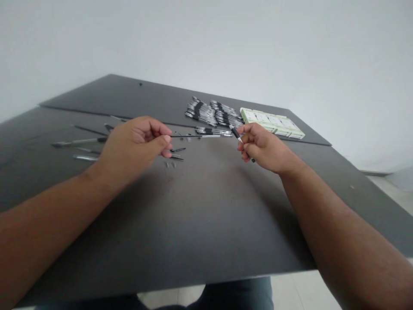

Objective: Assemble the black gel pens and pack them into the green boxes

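My left hand (137, 140) is closed in a pinch on one end of a thin pen refill (196, 136), dark at the fingers and paler towards its far end. The refill lies level in the air and points right, towards my other hand. Between the fingers of my right hand (261, 146), a pen (236, 134) with a black and clear body is held at a slant. Its middle is partly covered by the fingers. Beneath the refill, small clear pen parts (170, 165) and a black pen piece (178, 150) lie on the dark table (200, 224).
Several bundles of pens (201, 112) lie towards the back. A short row of pens (211, 131) is nearer. Green and white boxes (271, 122) sit at the right. A brush (79, 142) and other slim items rest beside my left hand. A seam crosses the table.
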`<state>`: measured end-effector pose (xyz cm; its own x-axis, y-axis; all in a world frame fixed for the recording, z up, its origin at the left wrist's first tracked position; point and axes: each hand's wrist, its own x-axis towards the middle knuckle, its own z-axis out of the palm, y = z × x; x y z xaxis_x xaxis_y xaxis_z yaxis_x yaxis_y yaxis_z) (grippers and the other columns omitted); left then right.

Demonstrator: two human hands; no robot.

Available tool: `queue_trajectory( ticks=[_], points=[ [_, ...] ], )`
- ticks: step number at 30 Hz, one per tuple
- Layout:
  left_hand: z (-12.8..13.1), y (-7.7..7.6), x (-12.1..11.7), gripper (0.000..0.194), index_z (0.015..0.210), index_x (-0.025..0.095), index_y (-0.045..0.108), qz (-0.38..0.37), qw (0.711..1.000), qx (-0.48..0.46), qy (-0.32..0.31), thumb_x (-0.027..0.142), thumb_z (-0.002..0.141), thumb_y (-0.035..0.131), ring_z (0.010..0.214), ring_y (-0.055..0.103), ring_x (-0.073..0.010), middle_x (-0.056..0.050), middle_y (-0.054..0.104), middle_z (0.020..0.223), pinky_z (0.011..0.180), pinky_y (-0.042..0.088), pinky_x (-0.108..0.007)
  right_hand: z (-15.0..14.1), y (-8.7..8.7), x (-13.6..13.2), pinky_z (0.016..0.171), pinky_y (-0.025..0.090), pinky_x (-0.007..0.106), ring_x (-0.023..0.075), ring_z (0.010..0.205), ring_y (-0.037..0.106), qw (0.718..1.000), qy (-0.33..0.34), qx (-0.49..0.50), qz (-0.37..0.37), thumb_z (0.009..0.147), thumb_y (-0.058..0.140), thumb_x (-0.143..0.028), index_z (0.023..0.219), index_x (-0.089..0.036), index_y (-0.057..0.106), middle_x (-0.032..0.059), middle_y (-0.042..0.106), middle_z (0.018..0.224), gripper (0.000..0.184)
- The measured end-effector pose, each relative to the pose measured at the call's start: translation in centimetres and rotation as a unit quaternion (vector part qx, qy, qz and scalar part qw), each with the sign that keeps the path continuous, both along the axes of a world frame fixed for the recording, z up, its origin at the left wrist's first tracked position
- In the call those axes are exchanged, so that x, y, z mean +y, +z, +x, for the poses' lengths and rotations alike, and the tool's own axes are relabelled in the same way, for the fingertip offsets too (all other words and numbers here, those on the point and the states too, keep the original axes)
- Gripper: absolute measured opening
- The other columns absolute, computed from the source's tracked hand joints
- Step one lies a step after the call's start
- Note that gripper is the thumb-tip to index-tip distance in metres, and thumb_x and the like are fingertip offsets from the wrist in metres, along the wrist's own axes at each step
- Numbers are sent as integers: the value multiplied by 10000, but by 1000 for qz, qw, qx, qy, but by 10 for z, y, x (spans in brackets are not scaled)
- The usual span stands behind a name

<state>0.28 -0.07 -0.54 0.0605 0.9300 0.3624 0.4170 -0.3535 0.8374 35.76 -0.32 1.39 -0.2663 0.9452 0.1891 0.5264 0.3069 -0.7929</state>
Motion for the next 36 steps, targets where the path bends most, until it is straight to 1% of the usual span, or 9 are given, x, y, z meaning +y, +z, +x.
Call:
queue_trajectory(
  ticks=[2,4,6,8,11,14,18,23,36],
  points=[
    [2,3,-3,140,1023,192,749,-1,1000,14,-1,306,942,737,683,817,-170,4,809,849,652,577,-262,-2,0,-1,632,561,360,195,663,679,997,1,-64,33,769,614,-157,1147,-237,669,26,755,938,390],
    [3,6,-6,139,1031,191,747,-8,1000,29,7,304,950,736,692,816,-162,0,824,892,659,570,-258,-3,1,-2,721,566,388,222,750,704,988,-1,-126,95,840,613,-209,1079,-217,739,55,788,965,270],
    [3,8,-8,138,1042,190,748,-13,999,37,15,297,957,735,702,815,-156,4,827,897,671,568,-255,-2,2,-3,822,566,411,258,869,739,975,-8,-162,153,911,621,-272,1068,-208,785,70,818,987,235],
    [3,9,-9,135,1052,191,749,-15,999,42,19,292,966,732,709,814,-154,13,819,875,681,566,-253,-2,2,-3,885,565,418,277,955,761,969,-9,-172,179,954,624,-312,1084,-202,811,79,841,1033,253],
    [3,8,-9,126,1053,190,747,-20,999,43,14,285,972,725,714,819,-155,15,817,884,685,564,-255,-1,2,-2,904,567,400,273,991,776,967,5,-171,188,968,629,-312,1081,-201,828,79,857,1077,255],
    [3,8,-8,121,1041,191,743,-22,999,46,9,282,963,725,702,818,-158,12,825,911,683,564,-264,-3,4,-4,882,568,377,264,982,779,966,19,-173,193,966,630,-290,1066,-204,837,72,859,1060,246],
    [2,8,-8,129,1029,201,748,-17,998,67,11,303,955,721,704,819,-172,19,823,869,713,574,-283,-6,6,-6,852,558,355,248,950,772,965,25,-177,193,965,629,-265,1077,-204,848,64,855,1033,253],
    [2,7,-7,135,1023,213,746,-12,997,72,14,321,948,715,715,827,-175,21,834,879,716,572,-286,-5,6,-7,842,543,342,237,933,760,964,40,-179,191,961,638,-251,1065,-210,850,54,843,1017,240],
    [1,1,-3,150,975,243,756,18,998,61,11,369,906,714,680,826,-189,27,834,856,668,576,-298,-5,6,-7,777,509,324,220,863,730,966,48,-176,182,947,649,-246,1027,-215,842,37,817,941,211]
  ],
)
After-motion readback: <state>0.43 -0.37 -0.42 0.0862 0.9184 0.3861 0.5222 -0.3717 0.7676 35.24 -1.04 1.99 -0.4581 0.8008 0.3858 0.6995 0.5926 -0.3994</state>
